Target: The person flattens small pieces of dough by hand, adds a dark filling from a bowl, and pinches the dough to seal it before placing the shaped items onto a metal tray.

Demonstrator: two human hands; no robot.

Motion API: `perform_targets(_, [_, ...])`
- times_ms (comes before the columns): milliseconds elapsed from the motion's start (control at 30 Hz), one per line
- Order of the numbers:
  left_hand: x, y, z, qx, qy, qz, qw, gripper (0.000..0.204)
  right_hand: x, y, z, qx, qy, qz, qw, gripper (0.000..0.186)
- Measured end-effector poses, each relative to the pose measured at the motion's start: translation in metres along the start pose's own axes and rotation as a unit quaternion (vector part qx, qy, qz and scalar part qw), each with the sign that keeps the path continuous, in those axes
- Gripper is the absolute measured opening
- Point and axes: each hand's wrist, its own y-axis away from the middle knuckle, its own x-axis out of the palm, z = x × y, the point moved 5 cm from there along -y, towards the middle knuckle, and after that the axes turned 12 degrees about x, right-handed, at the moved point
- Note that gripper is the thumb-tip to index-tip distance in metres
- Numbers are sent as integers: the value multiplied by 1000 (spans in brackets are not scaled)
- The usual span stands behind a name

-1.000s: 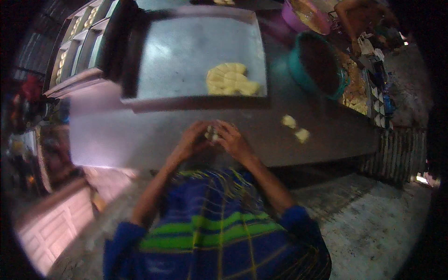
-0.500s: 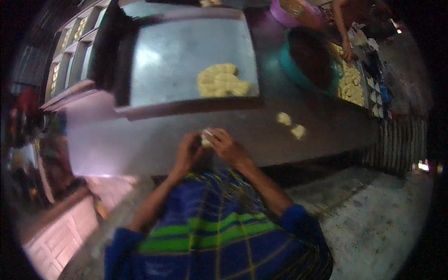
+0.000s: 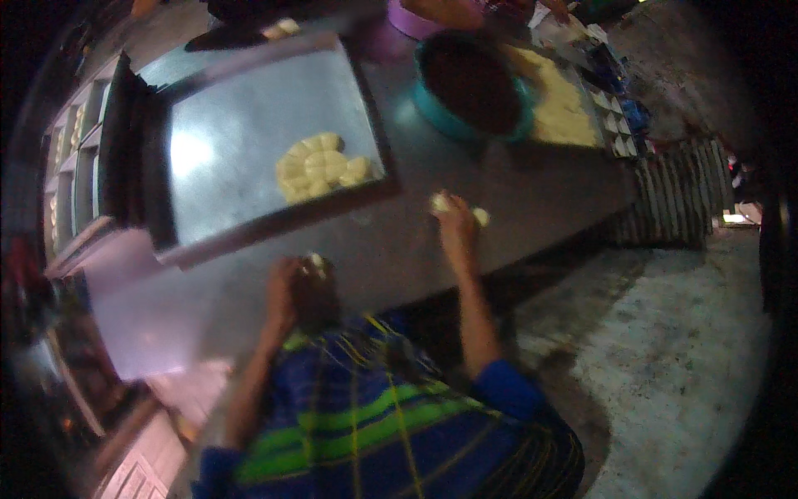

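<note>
My left hand (image 3: 287,287) is closed on a small pale piece of dough (image 3: 317,264), low over the metal table near its front edge. My right hand (image 3: 454,218) reaches to the right with its fingers closed on another dough piece (image 3: 439,201); a further dough piece (image 3: 481,217) sits just beside it on the table (image 3: 407,241). Behind my hands is a shallow square metal tray (image 3: 229,112) with a cluster of pale yellow dough pieces (image 3: 324,166) at its front right. Details of both fingertips are blurred.
A teal basin (image 3: 424,104) of dark contents and a pink basin (image 3: 401,18) stand behind. Rightward are a yellow dough slab (image 3: 565,108), compartment moulds (image 3: 617,125), corrugated sheeting (image 3: 673,195) and a co-worker's hand (image 3: 561,12). A rack (image 3: 87,158) with dough stands left.
My hands have parted: the right has moved up and rightward to the loose dough pieces, while the left stays low with dough. The whole view has turned, shifting the tray leftward.
</note>
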Motion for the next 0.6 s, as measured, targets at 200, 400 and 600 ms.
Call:
perform_targets(200, [-2, 0, -8, 80, -128, -64, 986, 34, 13, -18, -15, -4, 80, 13, 997, 27])
perform_targets(400, [4, -41, -127, 172, -55, -105, 978, 31, -7, 22, 88, 133, -496, 202, 834, 27])
perform_targets(600, [35, -61, -206, 452, -156, -106, 872, 28, -39, 96, 157, -8, -659, 313, 684, 38])
